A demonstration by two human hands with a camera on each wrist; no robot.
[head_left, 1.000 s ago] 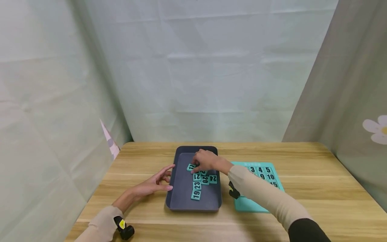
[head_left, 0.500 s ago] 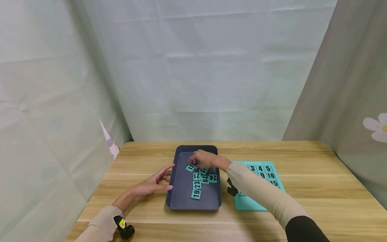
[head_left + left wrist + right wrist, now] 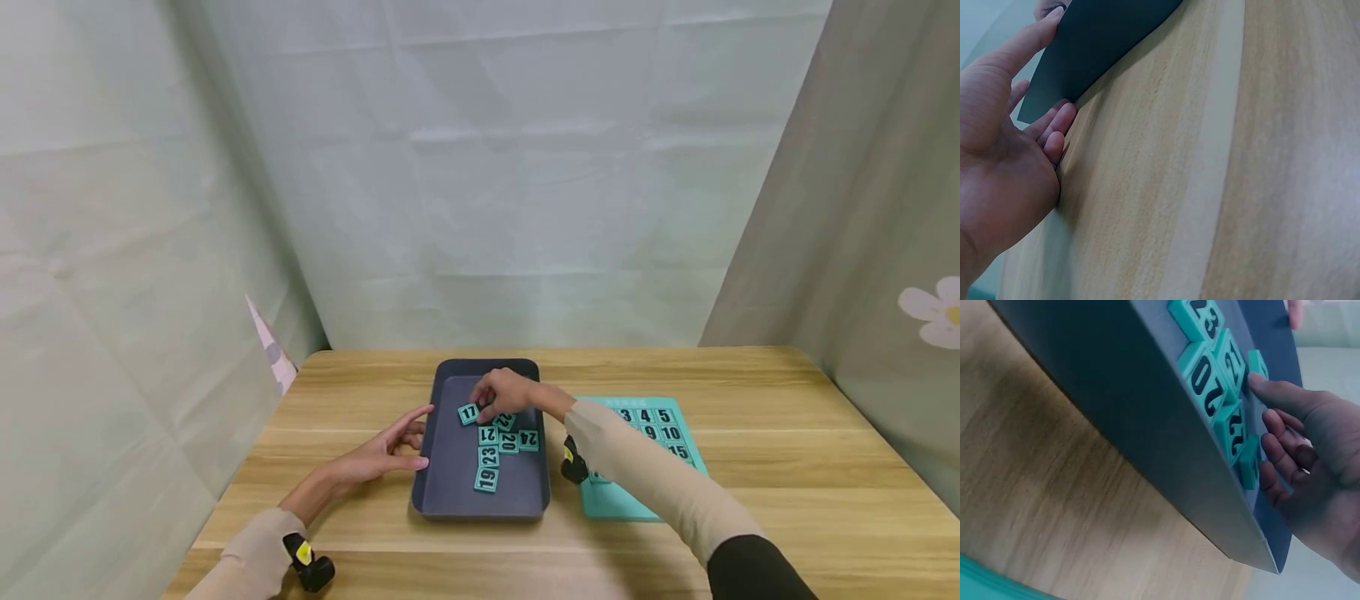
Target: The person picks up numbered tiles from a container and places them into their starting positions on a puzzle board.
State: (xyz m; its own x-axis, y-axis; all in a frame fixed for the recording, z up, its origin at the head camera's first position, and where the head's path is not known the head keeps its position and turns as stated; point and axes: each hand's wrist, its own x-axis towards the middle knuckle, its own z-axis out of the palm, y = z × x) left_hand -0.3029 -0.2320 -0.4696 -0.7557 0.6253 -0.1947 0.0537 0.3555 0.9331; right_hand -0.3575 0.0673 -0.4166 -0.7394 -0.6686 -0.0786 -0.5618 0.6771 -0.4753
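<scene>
A dark grey tray [image 3: 450, 492] holds several turquoise number tiles. My left hand [image 3: 375, 457] lies at the tray's left side, thumb and index fingertip at the rim, the other fingers loosely bent by the wall in the left wrist view. My right hand [image 3: 506, 393] reaches into the tray's far part with bent fingers. Its thumb tip touches or nearly touches the edge of tile 17 [image 3: 468, 413]. Whether a tile sits between thumb and fingers is hidden. Just below it lie tile 22 [image 3: 1235, 431], tile 21 [image 3: 488, 435] and tile 20 [image 3: 1205, 384].
Right of the tray lies a turquoise number board [image 3: 618, 504] with tiles set in rows, partly covered by my right sleeve. Also in the tray are tile 24 [image 3: 528, 440], tile 23 [image 3: 488, 456] and tile 19 [image 3: 486, 479]. Pale curtains surround the wooden table [image 3: 360, 367].
Tile 17 has slid slightly left and turned a little in the tray. My right hand's fingers have shifted about it. The left hand has stayed at the tray's side.
</scene>
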